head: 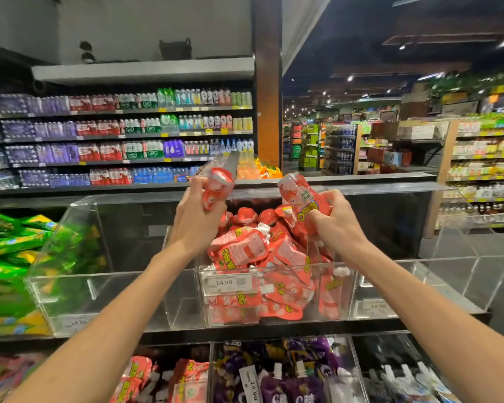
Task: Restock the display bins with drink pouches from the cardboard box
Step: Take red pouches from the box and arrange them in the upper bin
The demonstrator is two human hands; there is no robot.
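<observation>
Two red drink pouches [300, 196], one clamped in each grip of mine, left hand [198, 216] and right hand [338, 222], over the middle clear bin [274, 267], for dropping in.

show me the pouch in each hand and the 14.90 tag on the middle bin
left-hand pouch [220, 184], head view, its red upper half
right-hand pouch [298, 193], head view, its printed front
price tag [229, 283], head view, its white face
</observation>
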